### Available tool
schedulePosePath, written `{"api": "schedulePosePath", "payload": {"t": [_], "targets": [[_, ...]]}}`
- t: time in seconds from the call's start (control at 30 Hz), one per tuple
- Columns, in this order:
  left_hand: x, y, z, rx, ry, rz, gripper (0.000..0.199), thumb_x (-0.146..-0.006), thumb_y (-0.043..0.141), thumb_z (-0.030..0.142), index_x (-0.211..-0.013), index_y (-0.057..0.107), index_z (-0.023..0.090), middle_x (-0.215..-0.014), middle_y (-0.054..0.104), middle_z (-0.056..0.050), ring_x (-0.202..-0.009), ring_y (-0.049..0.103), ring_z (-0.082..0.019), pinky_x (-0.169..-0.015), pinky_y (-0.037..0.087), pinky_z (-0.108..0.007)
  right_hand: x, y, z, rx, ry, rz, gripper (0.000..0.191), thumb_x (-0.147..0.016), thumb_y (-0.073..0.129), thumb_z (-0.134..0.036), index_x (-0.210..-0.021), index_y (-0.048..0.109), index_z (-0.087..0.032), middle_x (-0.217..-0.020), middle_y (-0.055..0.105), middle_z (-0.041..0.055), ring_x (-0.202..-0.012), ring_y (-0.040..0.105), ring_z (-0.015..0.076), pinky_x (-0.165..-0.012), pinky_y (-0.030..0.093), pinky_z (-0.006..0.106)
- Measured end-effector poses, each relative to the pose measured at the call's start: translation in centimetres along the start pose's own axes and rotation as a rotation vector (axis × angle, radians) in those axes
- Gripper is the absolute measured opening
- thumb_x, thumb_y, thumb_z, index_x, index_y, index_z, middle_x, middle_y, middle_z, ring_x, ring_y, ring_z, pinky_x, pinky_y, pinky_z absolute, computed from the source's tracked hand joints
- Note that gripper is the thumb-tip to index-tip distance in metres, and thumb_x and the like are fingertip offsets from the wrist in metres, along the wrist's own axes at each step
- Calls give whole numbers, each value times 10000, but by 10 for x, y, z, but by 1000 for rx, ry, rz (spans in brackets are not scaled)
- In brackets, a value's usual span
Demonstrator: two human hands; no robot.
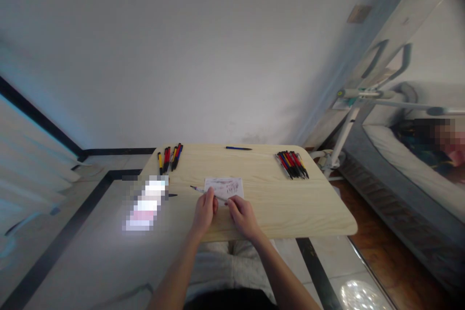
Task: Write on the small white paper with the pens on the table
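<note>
Over the front middle of a light wooden table [283, 213], my left hand [205, 209] is closed round a slim pale pen [198, 189], whose dark end points up to the left. My right hand [242, 213] pinches the other end of it. Beneath and just behind the hands lies a white card [232, 187] with dark markings. Several pens in red, black, blue and yellow [292, 163] lie bunched at the table's right. Smaller groups of pens [177, 156] rest at the back left. One blue pen [238, 148] lies alone near the back edge.
A blurred-out bright rectangle [147, 203] covers the table's left edge, with a dark pointed tip [173, 195] beside it. A wall [218, 58] stands behind the table. To the right are a white metal frame [347, 131] and a grey bed [395, 193] with a person [450, 143], blurred.
</note>
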State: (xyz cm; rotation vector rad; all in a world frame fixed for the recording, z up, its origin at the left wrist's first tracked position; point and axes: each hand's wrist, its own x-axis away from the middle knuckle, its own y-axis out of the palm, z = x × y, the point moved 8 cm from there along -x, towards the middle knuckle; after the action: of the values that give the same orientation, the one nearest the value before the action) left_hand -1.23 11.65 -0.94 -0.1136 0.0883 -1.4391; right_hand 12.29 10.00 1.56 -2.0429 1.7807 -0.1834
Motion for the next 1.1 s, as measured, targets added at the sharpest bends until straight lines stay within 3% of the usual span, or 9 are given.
{"api": "schedulePosePath", "payload": {"t": [0.3,0.63,0.87,1.1], "targets": [[-26,13,0,44,-205,-77,505,-760,358,570,-462,442,171,-364,442,9,-340,431,-118,-371,338,-228,-11,2,10,-61,77,-74,282,-855,392,-345,-768,579,-153,-502,470,-34,-460,435,90,-447,318,188],[-79,50,9,126,-166,-234,536,-784,321,541,-445,475,155,-368,465,-17,-330,425,-106,-366,331,-223,-60,-34,17,40,50,16,269,-832,424,-338,-716,582,-155,-518,495,-23,-477,432,94,-452,305,197],[-127,56,31,172,-91,-113,502,-761,377,537,-417,416,173,-324,390,11,-304,361,-87,-347,281,-218,-118,-50,32,-172,122,104,266,-811,427,-362,-735,559,-144,-474,456,-41,-404,414,79,-396,318,179],[-137,61,15,249,-98,-87,500,-781,355,539,-446,416,173,-354,405,16,-330,374,-90,-371,298,-221,-143,-47,51,-304,140,147,285,-804,432,-397,-707,542,-153,-420,403,-68,-345,357,64,-347,275,173]]}}
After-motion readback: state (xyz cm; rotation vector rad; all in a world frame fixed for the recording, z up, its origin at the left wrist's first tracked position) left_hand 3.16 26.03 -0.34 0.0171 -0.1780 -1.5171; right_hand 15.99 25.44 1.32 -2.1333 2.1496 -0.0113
